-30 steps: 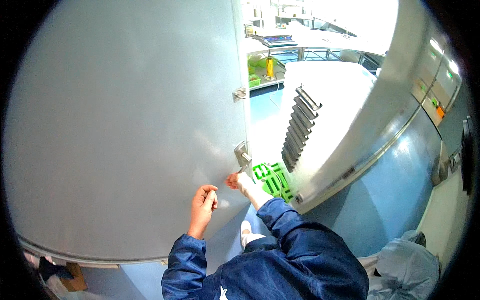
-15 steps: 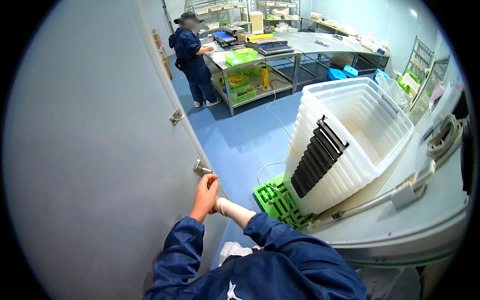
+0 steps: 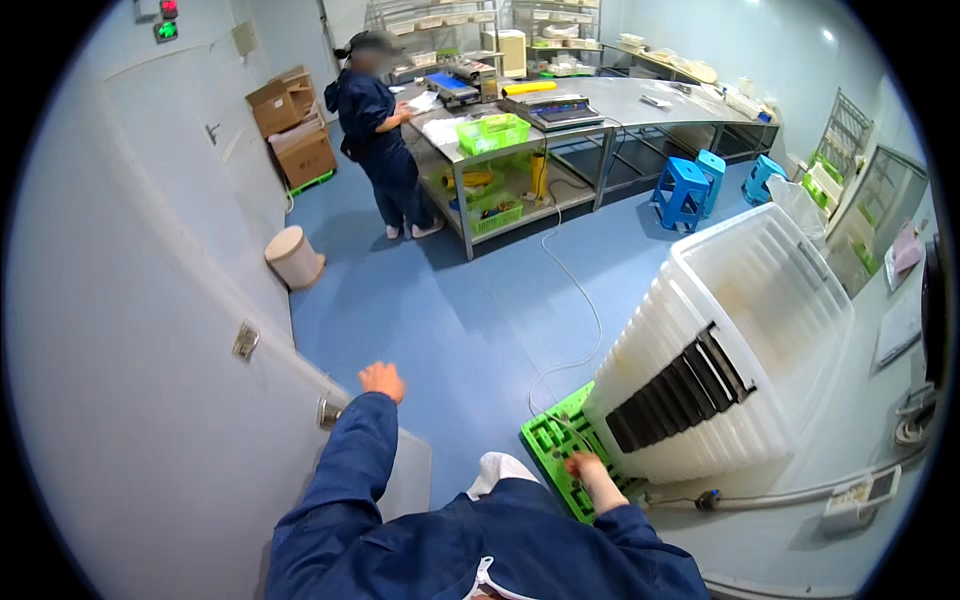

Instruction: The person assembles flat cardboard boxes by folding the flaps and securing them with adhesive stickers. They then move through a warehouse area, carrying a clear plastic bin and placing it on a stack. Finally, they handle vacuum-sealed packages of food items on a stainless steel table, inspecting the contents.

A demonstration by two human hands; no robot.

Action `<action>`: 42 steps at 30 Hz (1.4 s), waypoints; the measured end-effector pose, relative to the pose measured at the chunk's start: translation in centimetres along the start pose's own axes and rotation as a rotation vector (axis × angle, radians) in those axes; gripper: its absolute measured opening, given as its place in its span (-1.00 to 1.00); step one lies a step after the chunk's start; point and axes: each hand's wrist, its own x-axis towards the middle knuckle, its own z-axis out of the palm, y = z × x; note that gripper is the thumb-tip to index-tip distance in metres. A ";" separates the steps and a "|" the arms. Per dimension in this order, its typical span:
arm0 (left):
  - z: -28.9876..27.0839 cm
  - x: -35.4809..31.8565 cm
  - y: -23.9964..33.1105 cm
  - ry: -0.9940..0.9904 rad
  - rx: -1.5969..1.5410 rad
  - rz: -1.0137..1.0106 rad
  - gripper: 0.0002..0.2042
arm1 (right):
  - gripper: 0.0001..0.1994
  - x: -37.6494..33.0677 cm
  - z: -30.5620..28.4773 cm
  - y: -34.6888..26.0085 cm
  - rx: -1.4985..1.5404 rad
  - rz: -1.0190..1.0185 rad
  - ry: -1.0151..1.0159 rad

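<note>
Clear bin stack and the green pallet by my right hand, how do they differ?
The bin stack is whitish and see-through; the pallet is bright green. The bin stack rises tall, while the pallet lies low and flat at floor level. The bin stack has a row of black handles down its side; the visible part of the pallet shows slots instead. Both look like plastic.

Green pallet [image 3: 545,440] beneath stacked translucent tubs [image 3: 752,340]

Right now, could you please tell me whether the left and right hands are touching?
Apart: in the head view, blue floor shows between the left hand and the right hand, which appears against the green pallet.
</note>
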 end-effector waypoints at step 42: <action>10.3 49.5 -16.2 -0.478 -1.093 -0.290 -0.73 | -0.78 53.6 21.7 -35.9 -1.699 0.676 -0.408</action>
